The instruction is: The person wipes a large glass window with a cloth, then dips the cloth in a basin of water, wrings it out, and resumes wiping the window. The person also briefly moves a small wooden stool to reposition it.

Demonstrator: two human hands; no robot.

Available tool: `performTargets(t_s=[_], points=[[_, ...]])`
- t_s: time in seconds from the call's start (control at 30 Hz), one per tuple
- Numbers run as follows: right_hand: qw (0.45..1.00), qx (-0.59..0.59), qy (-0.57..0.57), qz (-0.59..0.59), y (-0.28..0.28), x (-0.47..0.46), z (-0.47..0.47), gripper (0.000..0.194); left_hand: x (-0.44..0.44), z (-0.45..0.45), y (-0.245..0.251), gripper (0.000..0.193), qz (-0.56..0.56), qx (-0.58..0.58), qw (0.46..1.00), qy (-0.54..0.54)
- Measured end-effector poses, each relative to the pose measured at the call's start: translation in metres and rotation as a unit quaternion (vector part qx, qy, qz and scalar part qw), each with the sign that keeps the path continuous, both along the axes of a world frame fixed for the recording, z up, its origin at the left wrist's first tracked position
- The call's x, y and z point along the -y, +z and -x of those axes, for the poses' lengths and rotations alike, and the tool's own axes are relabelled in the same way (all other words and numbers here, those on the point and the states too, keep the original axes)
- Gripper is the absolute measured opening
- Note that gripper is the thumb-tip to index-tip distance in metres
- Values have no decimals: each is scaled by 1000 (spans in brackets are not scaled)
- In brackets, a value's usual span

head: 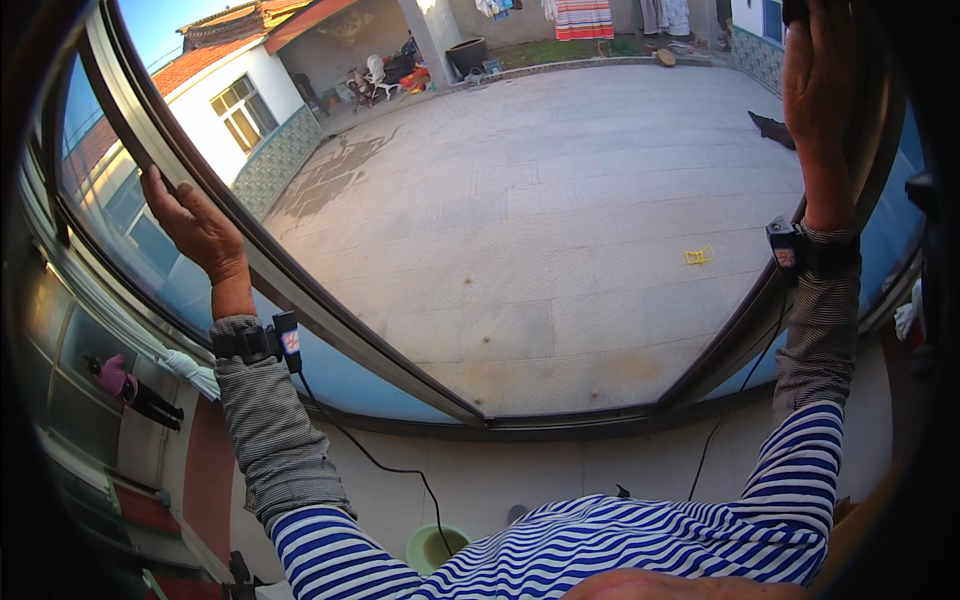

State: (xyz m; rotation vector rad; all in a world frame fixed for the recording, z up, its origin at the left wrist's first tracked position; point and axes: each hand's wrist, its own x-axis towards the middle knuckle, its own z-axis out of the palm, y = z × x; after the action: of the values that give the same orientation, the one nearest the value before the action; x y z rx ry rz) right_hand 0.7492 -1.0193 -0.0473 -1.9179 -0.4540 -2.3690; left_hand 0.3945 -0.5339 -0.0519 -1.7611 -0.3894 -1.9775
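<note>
Raised on the left, my left hand (196,229) rests against the metal frame of the left glass door panel (330,322), its fingers slightly apart. My right hand (817,97) reaches high along the dark frame of the right door panel (739,322). Its fingertips run into shadow at the top, where a dark shape hides what they touch. Between the two panels lies a wide gap, with the door track (570,421) along its bottom. Each wrist carries a strapped black device, the left device (286,341) and the right device (784,244), both trailing black cables.
Beyond the doorway is a paved courtyard (525,210) with a yellow wire-like object (699,256) on it. A light green bucket (435,549) stands indoors by my body. A tied curtain (184,365) hangs at left, near a person in a purple top (114,376). Laundry (585,19) hangs outside.
</note>
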Motion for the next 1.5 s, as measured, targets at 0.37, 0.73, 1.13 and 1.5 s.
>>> performTargets(t_s=[0.37, 0.73, 1.13, 1.5], points=[[908, 80, 408, 53, -31, -169, 33, 46, 18, -14, -4, 66, -8, 17, 990, -141], [859, -71, 475, 179, -124, -346, 217, 34, 20, -18, -2, 57, -71, 22, 983, -167], [857, -35, 467, 216, -139, -298, 182, 27, 20, -9, -6, 69, -11, 10, 992, -127], [928, -127, 299, 183, -163, -108, 52, 26, 10, -2, -7, 64, 7, -11, 990, -139]])
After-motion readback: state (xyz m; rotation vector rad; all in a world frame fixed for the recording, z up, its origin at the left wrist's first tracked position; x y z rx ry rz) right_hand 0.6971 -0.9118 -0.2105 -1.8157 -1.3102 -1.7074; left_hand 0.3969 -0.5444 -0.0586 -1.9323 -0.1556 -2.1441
